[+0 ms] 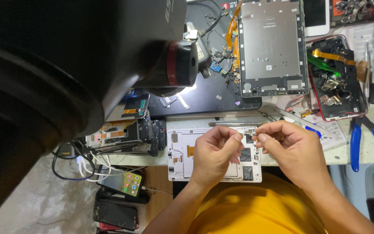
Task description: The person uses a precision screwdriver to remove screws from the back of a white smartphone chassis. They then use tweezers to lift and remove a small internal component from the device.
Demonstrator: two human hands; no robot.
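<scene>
cluttered repair bench is filling the head view, pale top, parts lying everywhere. big dark microscope body is looming at upper left, blocking much of that side; its red-ringed lens barrel is pointing over a dark work mat.

both hands are meeting over a white tablet back shell, which is lying flat at the near bench edge, just in front of the yellow shirt. left hand is curling thumb against forefinger, pinching closed on something too small to make out. right hand is doing likewise, fingertips nearly touching the left ones above the shell's upper right corner. whether each is gripping one small part or the shell's edge, cannot tell. hands are probably being held close together for fine control over a tiny piece.

shell is looking gutted: white frame, dark square components on the right, an orange flex strip near centre.

slim metal tool is lying just beyond the fingers, within easy reach. grey tablet chassis is resting farther back, an opened phone to its right, blue-handled pliers at the right edge. stacked phones with cables are sitting lower left.
</scene>
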